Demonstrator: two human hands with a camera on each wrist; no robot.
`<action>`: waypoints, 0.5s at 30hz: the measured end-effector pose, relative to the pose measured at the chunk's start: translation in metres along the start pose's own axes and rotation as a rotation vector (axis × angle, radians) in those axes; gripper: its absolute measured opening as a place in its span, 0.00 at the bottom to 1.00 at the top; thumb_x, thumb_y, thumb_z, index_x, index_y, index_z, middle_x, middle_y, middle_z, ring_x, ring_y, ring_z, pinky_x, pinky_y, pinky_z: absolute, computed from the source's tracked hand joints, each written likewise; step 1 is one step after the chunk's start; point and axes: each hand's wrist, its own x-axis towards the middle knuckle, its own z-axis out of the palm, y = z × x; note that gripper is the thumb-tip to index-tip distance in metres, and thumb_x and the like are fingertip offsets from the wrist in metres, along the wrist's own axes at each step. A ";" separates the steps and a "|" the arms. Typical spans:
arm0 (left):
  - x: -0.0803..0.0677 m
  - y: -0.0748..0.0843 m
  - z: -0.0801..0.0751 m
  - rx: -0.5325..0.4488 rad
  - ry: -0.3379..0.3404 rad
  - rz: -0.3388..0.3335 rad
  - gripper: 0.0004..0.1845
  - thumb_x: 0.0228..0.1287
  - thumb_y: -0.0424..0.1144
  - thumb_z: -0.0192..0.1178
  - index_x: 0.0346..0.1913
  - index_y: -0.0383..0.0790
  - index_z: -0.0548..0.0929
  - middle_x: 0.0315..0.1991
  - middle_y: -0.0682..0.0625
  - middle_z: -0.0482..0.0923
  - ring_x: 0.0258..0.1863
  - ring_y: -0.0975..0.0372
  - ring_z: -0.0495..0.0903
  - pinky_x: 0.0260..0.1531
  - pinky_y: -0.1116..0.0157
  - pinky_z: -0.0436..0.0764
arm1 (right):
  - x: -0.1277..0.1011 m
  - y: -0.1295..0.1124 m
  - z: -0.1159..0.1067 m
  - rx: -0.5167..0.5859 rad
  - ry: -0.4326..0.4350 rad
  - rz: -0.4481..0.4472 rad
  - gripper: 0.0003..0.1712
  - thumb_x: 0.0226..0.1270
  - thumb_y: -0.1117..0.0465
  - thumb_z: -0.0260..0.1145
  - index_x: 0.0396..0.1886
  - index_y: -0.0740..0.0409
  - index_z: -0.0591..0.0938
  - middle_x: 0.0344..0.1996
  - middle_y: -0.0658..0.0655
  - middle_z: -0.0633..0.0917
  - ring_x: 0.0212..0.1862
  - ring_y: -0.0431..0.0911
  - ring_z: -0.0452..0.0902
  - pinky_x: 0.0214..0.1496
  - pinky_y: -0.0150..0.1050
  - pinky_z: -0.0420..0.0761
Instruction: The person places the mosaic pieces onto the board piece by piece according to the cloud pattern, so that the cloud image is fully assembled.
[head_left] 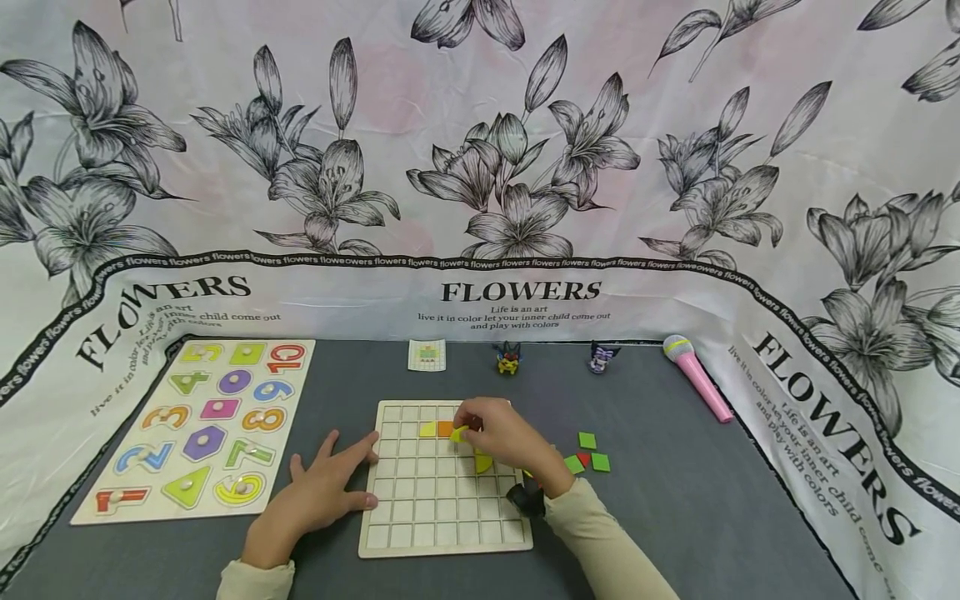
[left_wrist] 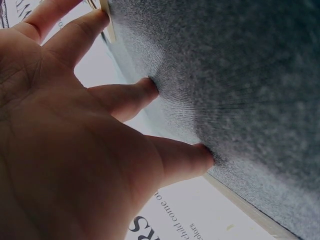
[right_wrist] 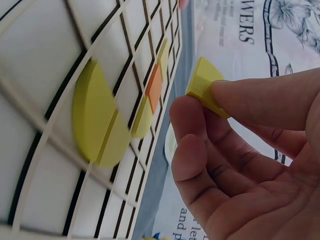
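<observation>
While the left hand lies flat, fingers spread, touching the grid board's left edge, the right hand pinches a yellow piece over its far cells.

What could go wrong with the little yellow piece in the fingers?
It might slip: the right hand pinches the yellow piece only at one edge, by the fingertips, so the grip looks thin. Coming down, it might also bump the orange piece or the yellow half-circle already lying on the grid board. The left hand only rests flat beside the board's edge, so the board could slide if nudged.
</observation>
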 end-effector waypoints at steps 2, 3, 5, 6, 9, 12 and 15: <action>0.000 -0.001 0.001 0.001 0.001 0.002 0.49 0.58 0.40 0.81 0.81 0.41 0.69 0.66 0.47 0.82 0.81 0.28 0.44 0.62 0.15 0.34 | 0.003 -0.002 0.003 0.001 -0.006 -0.007 0.07 0.75 0.72 0.67 0.44 0.59 0.88 0.40 0.52 0.87 0.39 0.42 0.78 0.43 0.40 0.81; 0.000 -0.001 0.001 0.000 0.003 0.004 0.49 0.58 0.40 0.81 0.81 0.41 0.69 0.66 0.47 0.82 0.81 0.28 0.44 0.62 0.15 0.34 | 0.004 -0.003 0.004 0.003 -0.009 -0.013 0.07 0.75 0.73 0.67 0.44 0.60 0.88 0.40 0.52 0.87 0.39 0.42 0.79 0.43 0.40 0.81; -0.001 -0.001 0.001 -0.003 0.005 0.008 0.49 0.58 0.40 0.81 0.81 0.40 0.69 0.66 0.47 0.82 0.81 0.28 0.44 0.62 0.15 0.34 | 0.007 -0.005 0.006 0.005 -0.012 -0.028 0.08 0.74 0.74 0.67 0.43 0.60 0.88 0.40 0.52 0.88 0.39 0.42 0.79 0.43 0.40 0.81; -0.001 -0.002 0.001 -0.005 0.005 0.009 0.49 0.58 0.40 0.81 0.81 0.40 0.69 0.65 0.48 0.83 0.81 0.28 0.44 0.62 0.15 0.34 | 0.008 -0.006 0.007 0.010 -0.015 -0.033 0.08 0.74 0.74 0.66 0.44 0.60 0.88 0.40 0.52 0.88 0.39 0.42 0.79 0.43 0.40 0.81; 0.000 -0.002 0.001 -0.006 0.005 0.010 0.49 0.58 0.40 0.81 0.81 0.41 0.69 0.65 0.48 0.83 0.81 0.28 0.43 0.62 0.15 0.34 | 0.012 -0.011 0.010 0.009 -0.025 -0.048 0.09 0.73 0.75 0.66 0.43 0.60 0.88 0.39 0.52 0.88 0.39 0.42 0.80 0.44 0.39 0.82; 0.000 -0.002 0.001 -0.002 0.004 0.008 0.49 0.58 0.41 0.81 0.81 0.41 0.69 0.66 0.47 0.82 0.81 0.28 0.43 0.62 0.15 0.33 | 0.017 -0.014 0.014 0.006 -0.035 -0.053 0.09 0.72 0.76 0.67 0.43 0.60 0.88 0.40 0.53 0.88 0.40 0.43 0.82 0.45 0.39 0.83; 0.001 -0.002 0.001 0.001 0.003 0.009 0.48 0.58 0.41 0.81 0.81 0.41 0.70 0.66 0.47 0.82 0.81 0.28 0.44 0.62 0.15 0.33 | 0.023 -0.015 0.017 0.012 -0.042 -0.047 0.10 0.71 0.76 0.67 0.42 0.60 0.88 0.40 0.54 0.88 0.41 0.43 0.83 0.46 0.40 0.83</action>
